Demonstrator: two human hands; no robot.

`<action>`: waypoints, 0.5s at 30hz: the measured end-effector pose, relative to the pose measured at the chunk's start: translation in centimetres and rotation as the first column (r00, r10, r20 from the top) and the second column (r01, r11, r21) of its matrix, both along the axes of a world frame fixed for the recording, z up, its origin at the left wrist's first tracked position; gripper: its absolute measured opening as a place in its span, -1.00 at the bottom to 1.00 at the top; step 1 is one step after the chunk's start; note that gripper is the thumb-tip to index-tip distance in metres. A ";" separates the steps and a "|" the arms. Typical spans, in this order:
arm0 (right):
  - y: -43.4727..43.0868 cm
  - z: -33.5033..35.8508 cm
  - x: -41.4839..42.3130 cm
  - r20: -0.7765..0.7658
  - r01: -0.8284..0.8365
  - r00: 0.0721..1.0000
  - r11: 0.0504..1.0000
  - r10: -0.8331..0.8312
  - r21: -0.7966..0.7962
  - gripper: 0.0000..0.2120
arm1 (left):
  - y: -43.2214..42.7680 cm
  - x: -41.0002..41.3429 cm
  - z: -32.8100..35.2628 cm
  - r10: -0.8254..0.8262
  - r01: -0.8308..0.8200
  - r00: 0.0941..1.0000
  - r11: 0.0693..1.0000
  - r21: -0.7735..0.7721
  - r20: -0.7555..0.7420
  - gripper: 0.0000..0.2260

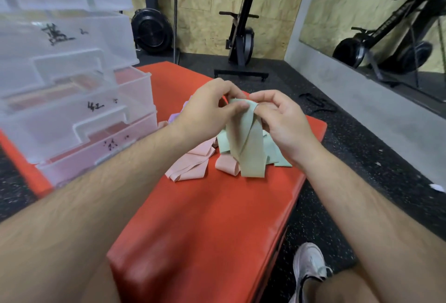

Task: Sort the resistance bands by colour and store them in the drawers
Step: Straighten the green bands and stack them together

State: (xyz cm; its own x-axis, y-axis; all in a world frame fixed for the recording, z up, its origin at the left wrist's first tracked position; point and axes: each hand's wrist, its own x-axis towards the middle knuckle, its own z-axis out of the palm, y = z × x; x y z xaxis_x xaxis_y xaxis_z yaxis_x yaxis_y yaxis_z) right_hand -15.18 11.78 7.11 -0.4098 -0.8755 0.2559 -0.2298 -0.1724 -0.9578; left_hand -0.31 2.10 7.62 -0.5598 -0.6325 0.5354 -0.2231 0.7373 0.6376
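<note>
A red pad fills the middle, running from 6 toward 11 o'clock, on a black speckled floor. At 12 o'clock is a chipboard wall, with a black rower upright before it and a black fan wheel at 11. At 2 o'clock a mirror sits above a grey ledge, reflecting a dark machine.

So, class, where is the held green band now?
Centre of the head view: the green band hangs from the left hand and right hand, over pink bands on the red mat.
</note>
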 end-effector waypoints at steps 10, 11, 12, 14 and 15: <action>0.0 -0.5 1.8 -0.188 -0.116 0.975 0.993 0.118 0.021 -0.89 | 0.4 2.5 1.0 -0.030 0.024 0.998 0.993 0.115 0.051 -0.77; -0.1 -0.5 1.9 -0.200 -0.127 0.971 0.991 0.131 0.031 -0.87 | 0.4 2.8 1.0 -0.040 0.033 0.998 0.988 0.150 0.042 -0.78; -0.1 -0.6 2.1 -0.207 -0.147 0.967 0.989 0.151 0.037 -0.87 | 0.5 2.9 1.0 -0.051 0.043 0.998 0.984 0.172 0.044 -0.80; -0.2 -0.8 2.3 -0.213 -0.162 0.962 0.986 0.169 0.049 -0.87 | 0.8 3.1 0.8 -0.060 0.049 0.996 0.985 0.164 0.066 -0.84; 0.0 -0.7 2.5 -0.200 -0.169 0.964 0.985 0.175 0.045 -0.89 | 1.0 3.2 0.9 -0.058 0.049 0.997 0.986 0.160 0.050 -0.85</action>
State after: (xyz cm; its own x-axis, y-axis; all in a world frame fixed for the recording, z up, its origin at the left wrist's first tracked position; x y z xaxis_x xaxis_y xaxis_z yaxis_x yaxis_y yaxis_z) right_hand -12.65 11.74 6.45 -0.1946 -0.9361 0.2931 -0.3884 -0.2009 -0.8994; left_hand 2.88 3.12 8.49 -0.6205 -0.6750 0.3991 -0.2233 0.6400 0.7353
